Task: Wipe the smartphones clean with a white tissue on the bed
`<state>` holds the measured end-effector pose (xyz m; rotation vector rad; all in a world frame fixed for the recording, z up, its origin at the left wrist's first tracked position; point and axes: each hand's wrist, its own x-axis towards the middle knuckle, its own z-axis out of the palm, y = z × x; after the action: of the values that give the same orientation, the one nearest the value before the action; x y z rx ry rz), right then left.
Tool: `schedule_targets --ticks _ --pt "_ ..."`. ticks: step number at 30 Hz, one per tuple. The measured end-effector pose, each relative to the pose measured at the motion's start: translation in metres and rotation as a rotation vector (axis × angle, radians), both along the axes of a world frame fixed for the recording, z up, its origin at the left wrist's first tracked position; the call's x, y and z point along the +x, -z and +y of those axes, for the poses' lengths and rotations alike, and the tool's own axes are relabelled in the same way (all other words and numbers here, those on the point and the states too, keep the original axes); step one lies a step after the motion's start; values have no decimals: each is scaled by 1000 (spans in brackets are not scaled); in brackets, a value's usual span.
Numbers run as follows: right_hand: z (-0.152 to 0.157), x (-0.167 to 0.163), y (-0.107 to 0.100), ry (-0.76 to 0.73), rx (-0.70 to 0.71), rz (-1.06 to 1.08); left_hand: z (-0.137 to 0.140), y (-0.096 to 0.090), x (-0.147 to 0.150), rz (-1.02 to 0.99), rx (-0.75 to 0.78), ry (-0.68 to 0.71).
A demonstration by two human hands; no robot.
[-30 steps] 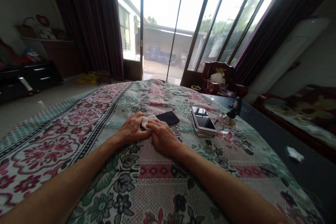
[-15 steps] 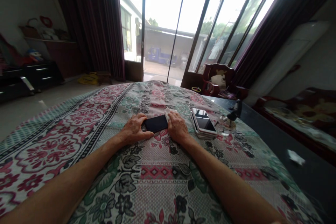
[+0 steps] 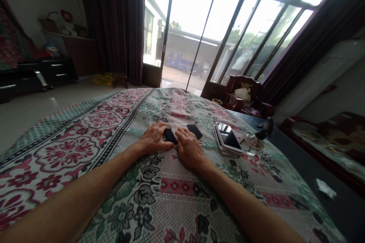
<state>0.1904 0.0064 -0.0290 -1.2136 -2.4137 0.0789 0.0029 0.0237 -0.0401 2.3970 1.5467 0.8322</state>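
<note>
Phone [image 3: 182,133], dark, lies flat on the floral cloth [image 3: 176,197], just beyond centre at about 12 o'clock from the wearer. Left hand [image 3: 155,139] clamps its near-left end, thumb along the near edge, fingers curled over the far edge. Right hand [image 3: 188,146] presses down on the middle of the screen, fingers together; a pale sliver shows at the fingertips, probably a wipe [image 3: 179,130], though the view is too small to be sure. Only the phone's right end shows clear of the hands.

Progress, as a judgement: wiping looks mid-course. The right hand sits at mid-screen, the exposed right end looks dark and unsmudged, and the part under the hands cannot be checked. A stack of phones [image 3: 228,143] waits at 2 o'clock, just beside, the top one screen-up and glossy; whether these are cleaned cannot be told.

Surface: the tabletop is covered with a cloth in red and green flower print, lying smooth. At 3 o'clock a bare dark strip carries a crumpled white scrap [image 3: 326,188]. A small dark object [image 3: 264,132] stands beyond the stack.

Room: glazed doors [image 3: 205,41] at 12 o'clock, bright daylight; dark curtains either side; red chair [image 3: 242,95] at 1 o'clock; low cabinet [image 3: 37,78] at 10 o'clock.
</note>
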Motion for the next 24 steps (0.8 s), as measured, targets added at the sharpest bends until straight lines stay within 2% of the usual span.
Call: schedule_targets --ticks 4,6,8,16,21,24 --pt "-2 -7 0 -272 -13 94 -1 0 -1 -10 -5 24" --pt "2 -6 1 -322 -20 117 -1 -1 -1 -12 -21 14" --pt "9 -2 2 -307 -21 115 -1 -2 -1 -5 -30 1" --pt "38 24 5 49 -1 131 0 -3 -1 36 -25 -10" --pt "48 38 11 317 -14 129 1 -8 -5 28 -47 26" --pt "50 42 12 418 11 201 1 -9 -8 25 -35 44"
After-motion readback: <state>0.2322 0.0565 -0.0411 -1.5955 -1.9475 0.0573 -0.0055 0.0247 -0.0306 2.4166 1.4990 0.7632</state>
